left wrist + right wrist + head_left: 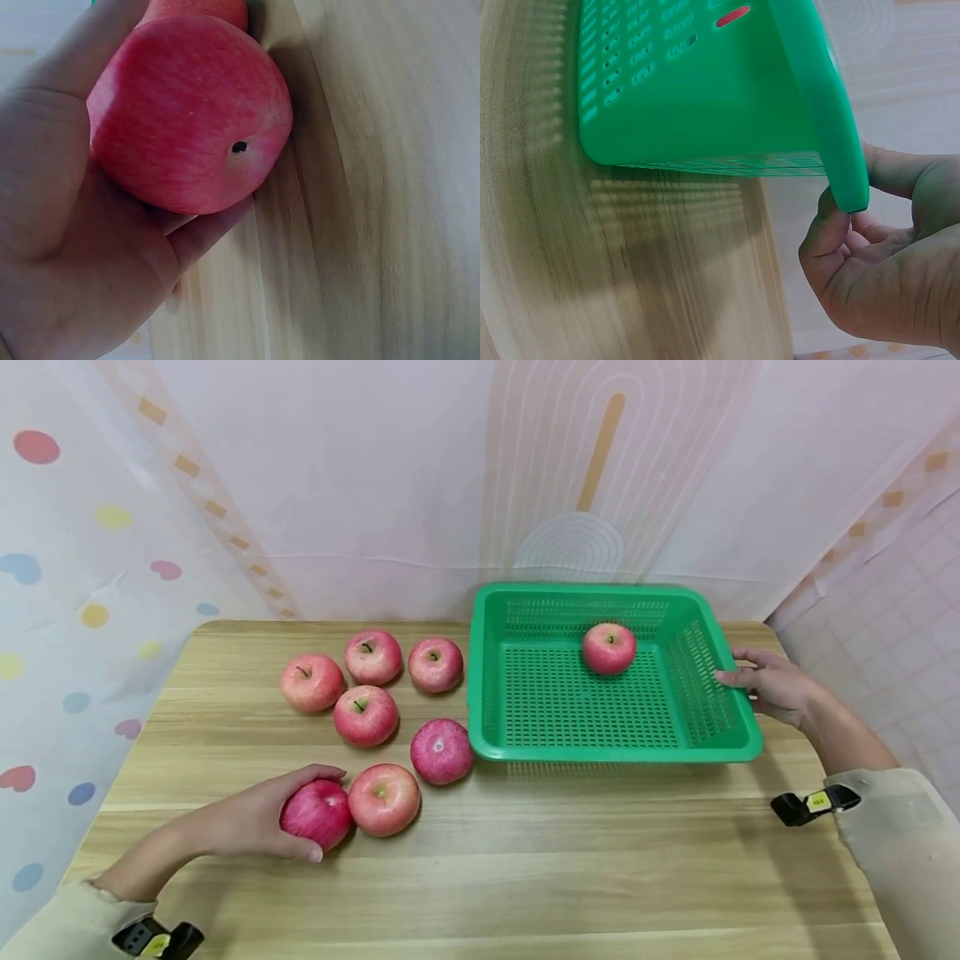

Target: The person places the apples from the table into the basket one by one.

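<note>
Nearest us, the left hand cups a deep red apple at the near left of the wooden table, fingers and thumb curled round it; the wrist view shows its blossom end facing out. It touches a paler apple just to its right. Further right and beyond sits the green basket, one apple inside. The right hand pinches the basket's right rim, fingers bent round the edge. Left hand's clearly closer to the loose fruit.
</note>
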`<action>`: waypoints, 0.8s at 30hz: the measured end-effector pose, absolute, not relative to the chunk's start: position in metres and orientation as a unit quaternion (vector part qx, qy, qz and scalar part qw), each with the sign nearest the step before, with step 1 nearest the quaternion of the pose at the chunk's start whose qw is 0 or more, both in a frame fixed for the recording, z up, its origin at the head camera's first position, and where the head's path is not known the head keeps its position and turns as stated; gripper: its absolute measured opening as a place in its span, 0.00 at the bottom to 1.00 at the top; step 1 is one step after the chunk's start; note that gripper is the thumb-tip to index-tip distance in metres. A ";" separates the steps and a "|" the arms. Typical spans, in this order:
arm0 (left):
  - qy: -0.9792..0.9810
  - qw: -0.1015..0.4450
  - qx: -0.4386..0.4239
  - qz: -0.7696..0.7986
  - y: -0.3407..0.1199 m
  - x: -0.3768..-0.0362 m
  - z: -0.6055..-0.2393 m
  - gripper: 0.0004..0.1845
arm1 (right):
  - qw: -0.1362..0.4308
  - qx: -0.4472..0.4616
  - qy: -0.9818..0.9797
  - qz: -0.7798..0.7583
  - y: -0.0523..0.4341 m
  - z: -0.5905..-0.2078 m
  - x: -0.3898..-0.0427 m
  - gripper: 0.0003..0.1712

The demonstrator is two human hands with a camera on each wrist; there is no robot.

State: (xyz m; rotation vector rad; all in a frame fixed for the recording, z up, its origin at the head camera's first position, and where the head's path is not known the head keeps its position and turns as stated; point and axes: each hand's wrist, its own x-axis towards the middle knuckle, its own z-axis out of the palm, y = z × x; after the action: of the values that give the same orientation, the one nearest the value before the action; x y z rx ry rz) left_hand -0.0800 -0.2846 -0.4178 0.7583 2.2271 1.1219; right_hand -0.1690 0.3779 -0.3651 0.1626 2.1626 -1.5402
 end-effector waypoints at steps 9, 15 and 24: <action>0.818 0.257 0.288 0.425 -0.282 -0.079 -0.421 0.34 | 0.240 0.062 0.788 -0.564 0.378 -0.365 -0.169 0.18; 0.821 0.258 0.288 0.419 -0.281 -0.079 -0.420 0.33 | 0.241 0.069 0.784 -0.568 0.378 -0.365 -0.169 0.17; 0.829 0.234 0.279 0.425 -0.285 -0.078 -0.419 0.34 | 0.243 0.077 0.769 -0.587 0.378 -0.364 -0.170 0.16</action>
State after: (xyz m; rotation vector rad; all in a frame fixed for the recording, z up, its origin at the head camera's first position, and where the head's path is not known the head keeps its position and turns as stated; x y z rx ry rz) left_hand -0.0779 -0.2847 -0.4195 0.7655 2.2755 1.1665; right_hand -0.1699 0.3780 -0.3635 0.2094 2.1005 -1.6040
